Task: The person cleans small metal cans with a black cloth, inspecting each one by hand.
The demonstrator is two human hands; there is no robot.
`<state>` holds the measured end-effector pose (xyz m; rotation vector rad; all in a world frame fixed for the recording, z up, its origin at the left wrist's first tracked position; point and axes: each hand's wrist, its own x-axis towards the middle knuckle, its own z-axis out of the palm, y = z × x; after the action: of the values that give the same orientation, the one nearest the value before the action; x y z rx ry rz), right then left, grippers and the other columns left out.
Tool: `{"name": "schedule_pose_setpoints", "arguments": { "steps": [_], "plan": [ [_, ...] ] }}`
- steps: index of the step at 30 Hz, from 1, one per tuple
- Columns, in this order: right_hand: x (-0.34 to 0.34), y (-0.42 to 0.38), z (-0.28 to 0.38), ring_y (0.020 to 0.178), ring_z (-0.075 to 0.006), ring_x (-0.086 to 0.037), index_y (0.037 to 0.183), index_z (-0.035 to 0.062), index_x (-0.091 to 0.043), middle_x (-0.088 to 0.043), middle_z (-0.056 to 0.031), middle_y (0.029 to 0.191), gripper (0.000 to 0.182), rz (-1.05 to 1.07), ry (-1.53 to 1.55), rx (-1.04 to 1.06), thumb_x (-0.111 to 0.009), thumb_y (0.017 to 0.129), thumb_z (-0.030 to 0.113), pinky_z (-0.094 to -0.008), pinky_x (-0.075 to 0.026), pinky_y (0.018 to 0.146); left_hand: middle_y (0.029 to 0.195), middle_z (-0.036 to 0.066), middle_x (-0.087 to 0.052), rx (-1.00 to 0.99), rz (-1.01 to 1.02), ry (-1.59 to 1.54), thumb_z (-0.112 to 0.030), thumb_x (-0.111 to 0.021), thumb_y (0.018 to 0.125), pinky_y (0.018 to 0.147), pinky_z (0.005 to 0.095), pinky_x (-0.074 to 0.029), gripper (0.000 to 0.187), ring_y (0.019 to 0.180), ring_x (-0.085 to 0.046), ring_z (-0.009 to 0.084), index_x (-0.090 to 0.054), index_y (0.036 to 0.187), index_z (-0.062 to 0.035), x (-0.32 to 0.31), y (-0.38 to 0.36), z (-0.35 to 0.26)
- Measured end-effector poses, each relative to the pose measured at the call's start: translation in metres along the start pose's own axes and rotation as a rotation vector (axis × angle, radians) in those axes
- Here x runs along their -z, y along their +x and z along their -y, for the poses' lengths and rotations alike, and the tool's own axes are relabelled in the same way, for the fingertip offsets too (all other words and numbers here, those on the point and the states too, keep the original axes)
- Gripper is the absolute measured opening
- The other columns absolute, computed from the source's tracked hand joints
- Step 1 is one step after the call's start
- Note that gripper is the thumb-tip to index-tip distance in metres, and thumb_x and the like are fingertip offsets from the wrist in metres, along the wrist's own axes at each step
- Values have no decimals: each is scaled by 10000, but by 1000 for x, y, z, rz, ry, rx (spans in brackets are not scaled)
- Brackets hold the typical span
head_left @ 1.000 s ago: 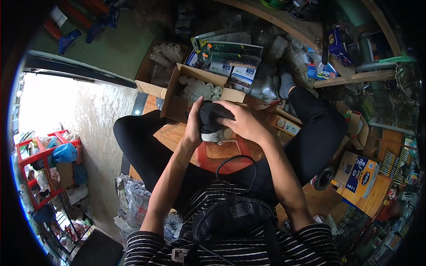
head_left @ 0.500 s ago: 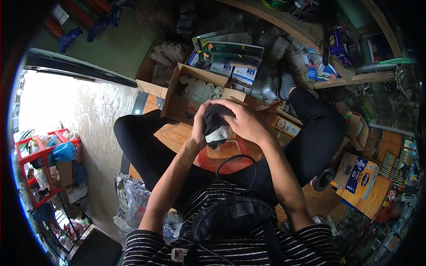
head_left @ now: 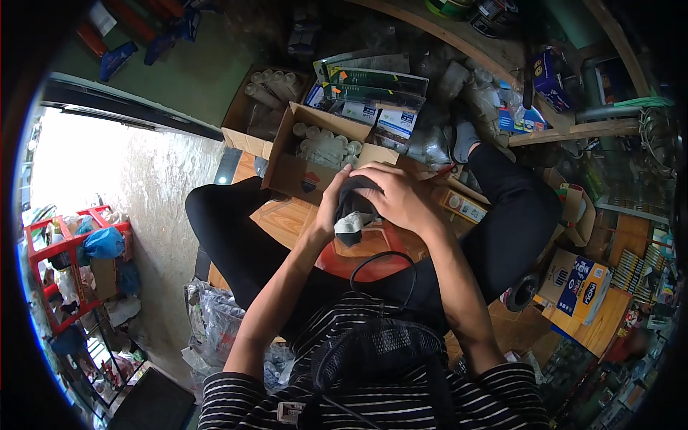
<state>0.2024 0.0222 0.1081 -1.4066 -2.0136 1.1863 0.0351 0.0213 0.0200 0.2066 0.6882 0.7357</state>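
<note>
Between my hands is a dark cloth with a pale grey patch at its lower end. My left hand is wrapped round its left side. My right hand closes over its top and right side. Whether something is inside the cloth cannot be seen. Just beyond my hands stands an open cardboard box holding several clear cylindrical containers. Below the cloth a red object lies between my legs, partly hidden.
A second cardboard box with clear tubes stands at the back left. Flat packages and plastic bags lie behind. A yellow box is on the right. Farther right, a printed carton rests on a wooden surface.
The cloth has turned and bunched up between my hands, its pale patch now lower and more to the left. Both hands have shifted slightly and still hold it.
</note>
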Motion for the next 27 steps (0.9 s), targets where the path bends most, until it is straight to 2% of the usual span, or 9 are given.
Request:
{"name": "schedule_pose_setpoints", "arguments": {
  "steps": [4, 8, 9, 10, 13, 16, 19, 23, 27],
  "plan": [
    [5, -4, -8, 1216, -343, -586, 1336, 30, -549, -593, -166, 1332, 496, 88, 26, -20, -707, 869, 84, -404, -476, 1017, 932, 78, -693, -82, -163, 335, -459, -467, 1022, 674, 300, -591, 465, 785, -701, 167, -646, 1082, -34, 17, 5, -3],
    [-12, -7, 1, 1226, -353, -559, 1387, 9, -486, -550, -172, 1329, 674, 28, -189, 21, -741, 766, 68, -411, -462, 1033, 937, 57, -687, -194, -138, 353, -455, -524, 1004, 752, 297, -569, 423, 823, -676, 147, -654, 1079, -60, 26, 6, 1],
    [-10, -2, 12, 1179, -343, -582, 1349, 4, -517, -548, -154, 1323, 638, 118, -209, -4, -732, 751, 60, -404, -477, 1009, 951, 56, -687, -201, -149, 232, -473, -540, 992, 796, 297, -557, 414, 852, -670, 156, -656, 1076, -85, 33, 12, 9],
    [-24, -3, 1, 1014, -325, -619, 1290, 24, -561, -574, -124, 1190, 589, -61, -255, 166, -765, 744, 115, -446, -514, 897, 970, 64, -686, -31, -147, 24, -518, -541, 975, 819, 325, -558, 444, 879, -675, 183, -659, 1079, -103, 10, -1, -1],
    [-22, 0, 1, 993, -281, -651, 1205, 81, -653, -665, -74, 1082, 377, -283, -326, 269, -715, 835, 113, -413, -495, 903, 1066, 128, -694, 127, -32, -100, -594, -497, 965, 909, 413, -551, 554, 994, -683, 250, -662, 1135, -94, -5, -10, -15],
    [-10, 5, 2, 1024, -293, -653, 1200, 87, -651, -678, -88, 1084, 318, -362, -267, 147, -652, 883, 116, -430, -484, 934, 1160, 130, -676, -47, 3, 99, -534, -425, 1026, 944, 396, -548, 545, 1054, -677, 236, -601, 1259, -74, 11, 5, -6],
    [1, 1, 9, 1084, -347, -632, 1267, 56, -612, -631, -127, 1202, 364, -328, -61, 234, -562, 915, 131, -436, -496, 963, 1214, 127, -651, -94, -54, 132, -567, -382, 1037, 959, 387, -547, 596, 1096, -661, 234, -554, 1319, -71, 3, 3, -7],
    [-25, -5, -1, 1116, -384, -619, 1452, 116, -419, -504, -165, 1356, 733, -196, -190, 148, -710, 876, 463, -480, -530, 911, 1150, 101, -650, -198, -109, 346, -586, -357, 1044, 921, 368, -552, 605, 1044, -660, 214, -556, 1297, -74, 45, 16, 1],
    [-17, 2, 10, 1085, -324, -624, 1239, 47, -551, -590, -166, 1145, 542, -238, 11, 5, -771, 866, 373, -412, -509, 916, 1303, 131, -566, -265, 5, 339, -579, -346, 1052, 1025, 402, -474, 599, 1191, -585, 246, -453, 1386, -93, 6, -19, -22]
  ]
}}
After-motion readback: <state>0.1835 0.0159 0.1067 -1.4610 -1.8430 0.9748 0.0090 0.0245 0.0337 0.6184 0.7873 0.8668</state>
